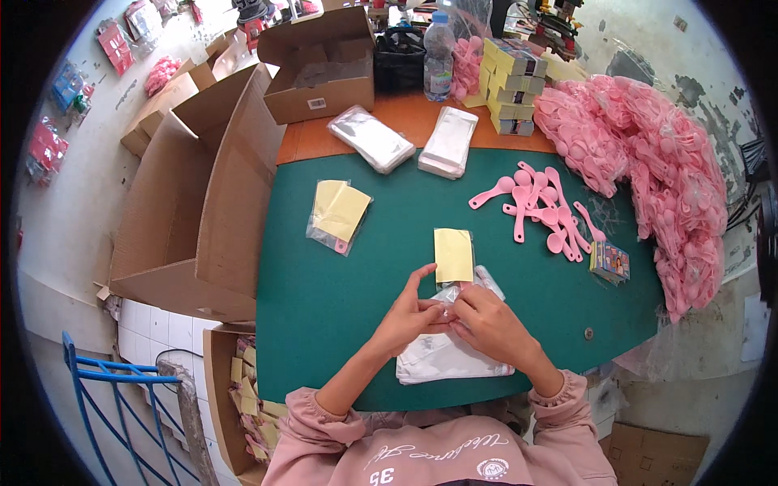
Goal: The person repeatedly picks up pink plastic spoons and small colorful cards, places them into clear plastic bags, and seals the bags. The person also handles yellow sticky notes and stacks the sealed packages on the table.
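In front of me a clear plastic bag holds a pale yellow card (454, 253), with a bit of pink showing at the card's lower edge. My left hand (412, 316) pinches the bag's near end, its index finger stretched up beside the card. Closed on the same end is my right hand (493, 322), fingertips close to the left ones. Under both hands lies a stack of white and clear plastic bags (446, 360). Several loose pink spoons (521, 212) are heaped ahead on the right. Bagged yellow cards (341, 211) lie overlapping on the left, a pink handle end showing.
A small stack of printed cards (609, 262) sits right, near large bags of pink spoons (648, 154). Two bag bundles (371, 139) lie at the back. Beyond them are card stacks (512, 89), a water bottle (438, 61) and a cardboard box (320, 101). Another open carton (190, 194) stands left.
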`<state>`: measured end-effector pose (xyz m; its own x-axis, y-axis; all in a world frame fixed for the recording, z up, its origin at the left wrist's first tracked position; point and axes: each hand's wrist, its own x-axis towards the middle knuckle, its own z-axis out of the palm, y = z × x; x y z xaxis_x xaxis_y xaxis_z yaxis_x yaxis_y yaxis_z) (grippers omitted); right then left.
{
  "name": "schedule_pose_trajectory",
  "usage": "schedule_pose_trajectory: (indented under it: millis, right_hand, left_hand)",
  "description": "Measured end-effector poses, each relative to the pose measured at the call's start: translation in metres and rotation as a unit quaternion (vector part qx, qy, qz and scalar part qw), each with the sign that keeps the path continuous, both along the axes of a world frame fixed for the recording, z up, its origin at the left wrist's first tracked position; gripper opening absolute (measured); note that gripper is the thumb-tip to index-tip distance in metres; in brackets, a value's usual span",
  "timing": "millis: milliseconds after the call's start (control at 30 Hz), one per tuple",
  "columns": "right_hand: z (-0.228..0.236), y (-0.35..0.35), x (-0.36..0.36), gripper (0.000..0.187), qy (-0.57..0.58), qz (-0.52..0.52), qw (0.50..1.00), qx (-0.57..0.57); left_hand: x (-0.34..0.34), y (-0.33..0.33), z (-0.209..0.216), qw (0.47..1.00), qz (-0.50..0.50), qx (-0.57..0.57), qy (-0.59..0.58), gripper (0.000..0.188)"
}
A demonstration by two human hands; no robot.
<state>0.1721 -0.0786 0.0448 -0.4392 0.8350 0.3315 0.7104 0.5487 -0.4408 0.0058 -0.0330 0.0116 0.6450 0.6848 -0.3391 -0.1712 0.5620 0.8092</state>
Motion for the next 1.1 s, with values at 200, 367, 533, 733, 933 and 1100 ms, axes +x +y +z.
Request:
schedule_pose_trajectory:
  millis: [200,367,533,733,933,1100]
  right_hand:
    - [-0.005,0.001,0.000,0.016,-0.138,0.029,0.987,0.074]
    - [-0.005,0.002,0.000,0.015,-0.172,0.074,0.978,0.088]
    - [-0.003,-0.003,0.004,0.017,-0.069,0.093,0.992,0.043]
    - [0.001,0.004,0.012,0.017,-0.010,0.043,0.998,0.043]
    - [-0.004,0.004,0.007,0.019,-0.009,0.038,0.999,0.038]
    - [-0.005,0.005,0.002,0.018,-0.022,0.043,0.998,0.043]
  left_hand:
    - [0.000,0.002,0.003,0.999,-0.001,-0.035,-0.003,0.061]
    - [-0.001,0.004,-0.001,0.999,0.008,-0.041,0.005,0.060]
    - [0.002,0.006,-0.002,0.997,0.060,0.042,0.021,0.065]
    - [0.000,0.004,0.008,0.997,0.012,0.057,0.058,0.069]
    - [-0.001,0.004,0.011,0.995,-0.001,0.072,0.067,0.073]
    - [-0.002,0.004,0.006,0.994,-0.001,0.083,0.075,0.074]
